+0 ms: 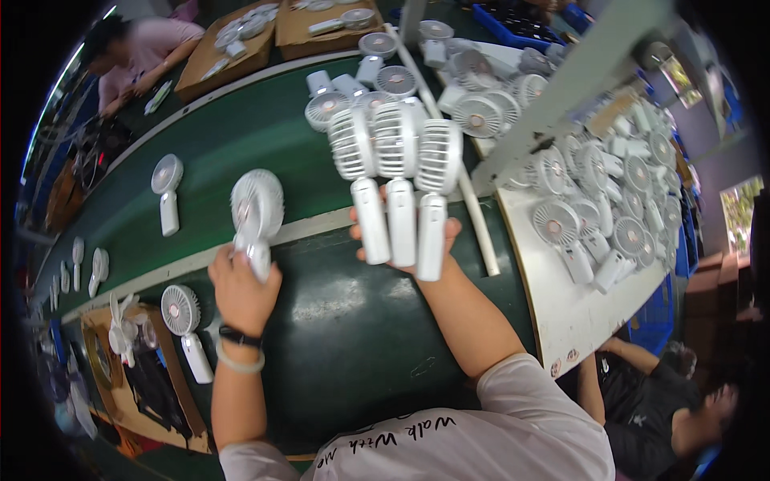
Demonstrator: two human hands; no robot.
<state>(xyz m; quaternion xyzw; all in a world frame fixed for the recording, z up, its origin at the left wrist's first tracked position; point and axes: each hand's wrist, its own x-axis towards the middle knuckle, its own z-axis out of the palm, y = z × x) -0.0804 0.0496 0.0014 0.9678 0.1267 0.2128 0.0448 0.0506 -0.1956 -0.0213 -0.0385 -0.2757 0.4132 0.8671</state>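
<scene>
My left hand (243, 295) is closed round the handle of a white handheld fan (258, 200), whose round grille points away from me and is smeared by motion. Fanned out in my right hand (451, 239) are three white handheld fans (400, 210), grilles up and handles side by side; the handles hide most of the fingers. Left of my left hand lies another handheld fan (181, 311) on the dark green bench (345, 321). Farther off, one more fan (168, 178) rests on the green belt (212, 144).
A white pole (477, 216) lies right of my right hand. Beyond it, a white table (553, 313) bears heaped fans. More fans (373, 88) cluster on the far belt. Cardboard boxes (188, 84) stand behind. One person (164, 40) sits far left; another (642, 401) is at the lower right.
</scene>
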